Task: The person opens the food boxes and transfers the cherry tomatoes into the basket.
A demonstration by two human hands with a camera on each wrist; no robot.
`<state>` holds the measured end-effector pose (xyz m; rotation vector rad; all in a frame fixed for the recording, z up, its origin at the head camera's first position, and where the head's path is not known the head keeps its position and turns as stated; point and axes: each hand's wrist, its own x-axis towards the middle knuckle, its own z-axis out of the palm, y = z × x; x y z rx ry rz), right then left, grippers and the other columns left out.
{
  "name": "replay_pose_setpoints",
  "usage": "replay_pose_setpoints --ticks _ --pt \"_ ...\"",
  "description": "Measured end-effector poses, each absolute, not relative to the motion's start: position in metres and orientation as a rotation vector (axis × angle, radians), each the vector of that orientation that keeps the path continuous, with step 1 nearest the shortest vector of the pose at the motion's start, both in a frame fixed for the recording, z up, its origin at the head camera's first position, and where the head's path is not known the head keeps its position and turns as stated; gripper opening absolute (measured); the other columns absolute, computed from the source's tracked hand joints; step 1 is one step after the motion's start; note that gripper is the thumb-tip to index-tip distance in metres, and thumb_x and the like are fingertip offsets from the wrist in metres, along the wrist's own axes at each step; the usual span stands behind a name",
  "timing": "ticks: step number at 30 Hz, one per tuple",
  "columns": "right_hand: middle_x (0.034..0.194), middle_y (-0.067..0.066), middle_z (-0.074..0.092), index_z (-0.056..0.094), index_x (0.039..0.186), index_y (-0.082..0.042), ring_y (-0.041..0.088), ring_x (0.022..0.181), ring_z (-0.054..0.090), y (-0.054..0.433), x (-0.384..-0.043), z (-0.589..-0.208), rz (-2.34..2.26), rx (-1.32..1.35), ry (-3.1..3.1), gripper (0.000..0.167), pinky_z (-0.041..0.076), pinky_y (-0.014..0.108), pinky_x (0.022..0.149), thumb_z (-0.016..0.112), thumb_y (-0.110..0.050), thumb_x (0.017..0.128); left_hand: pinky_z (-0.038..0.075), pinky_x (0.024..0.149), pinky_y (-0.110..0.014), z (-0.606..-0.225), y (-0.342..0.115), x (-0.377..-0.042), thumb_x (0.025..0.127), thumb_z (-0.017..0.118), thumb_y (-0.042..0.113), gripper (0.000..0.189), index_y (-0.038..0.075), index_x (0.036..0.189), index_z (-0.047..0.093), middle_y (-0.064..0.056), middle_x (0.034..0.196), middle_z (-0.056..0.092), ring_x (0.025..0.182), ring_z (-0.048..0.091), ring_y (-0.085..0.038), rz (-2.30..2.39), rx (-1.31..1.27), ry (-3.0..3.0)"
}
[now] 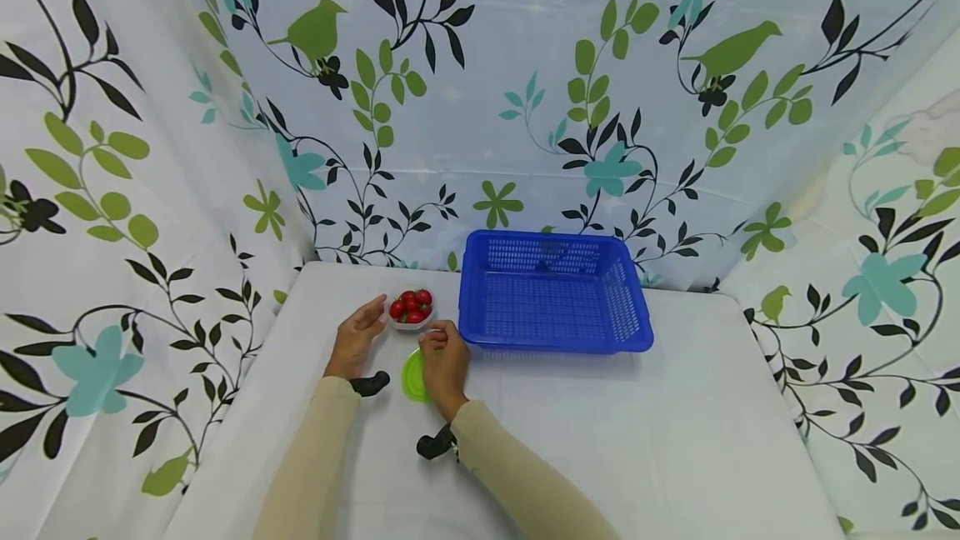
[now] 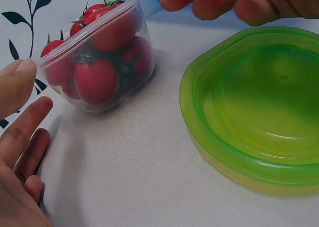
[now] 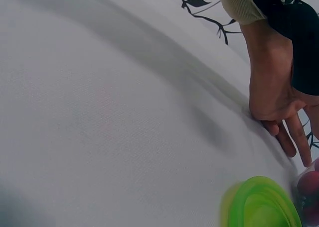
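A clear plastic container [image 1: 410,325] full of red tomatoes [image 2: 95,81] with green stems stands on the white table. My left hand [image 1: 356,338] is at its left side, fingers fairly straight. In the left wrist view the left thumb [image 2: 20,85] is by the container's rim; whether it touches cannot be told. Just in front of the container is a translucent green round lid [image 2: 249,107]. My right hand [image 1: 446,363] is over the lid's right side, fingers loosely bent. Its fingertips [image 2: 209,4] appear beyond the lid's far edge, with nothing seen in them; the right thumb is hidden there.
A blue perforated plastic basket [image 1: 555,340] stands to the right of the container, towards the back of the white table [image 1: 675,440]. A curtain [image 1: 480,107] with leaf and bird prints hangs behind the table and along both sides.
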<state>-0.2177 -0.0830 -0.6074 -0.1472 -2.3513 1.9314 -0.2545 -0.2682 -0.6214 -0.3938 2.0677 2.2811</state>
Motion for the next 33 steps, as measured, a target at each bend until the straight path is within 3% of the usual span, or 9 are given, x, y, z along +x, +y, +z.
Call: replay_pose_setpoints --ticks 13,24,33 --pt "0.106 -0.003 0.067 0.062 0.131 -0.023 0.010 0.098 0.061 -0.098 -0.239 -0.611 1.899 -0.268 -2.354 0.028 0.056 0.029 0.091 0.066 -0.014 0.105 0.028 0.134 -0.043 -0.620 -0.266 -0.254 0.106 0.064 0.008 0.055 0.011 0.159 0.050 -0.011 0.168 0.046 0.159 0.039 -0.023 2.306 -0.404 2.055" --pt "0.108 0.001 0.066 0.058 0.131 -0.022 0.013 0.094 0.061 -0.102 -0.254 -0.610 1.941 -0.330 -2.367 0.023 0.056 0.028 0.079 0.063 -0.024 0.109 0.031 0.133 -0.044 -0.619 -0.269 -0.253 0.106 0.065 0.010 0.054 0.014 0.158 0.052 -0.009 0.167 0.047 0.158 0.040 -0.023 2.286 -0.413 2.055" --pt "0.107 0.002 0.067 0.061 0.122 -0.019 0.014 0.089 0.062 -0.107 -0.260 -0.606 1.932 -0.434 -2.371 0.014 0.057 0.029 0.077 0.061 -0.021 0.109 0.031 0.133 -0.045 -0.615 -0.267 -0.250 0.106 0.065 0.010 0.054 0.014 0.158 0.052 -0.010 0.167 0.048 0.157 0.041 -0.025 2.298 -0.401 2.050"
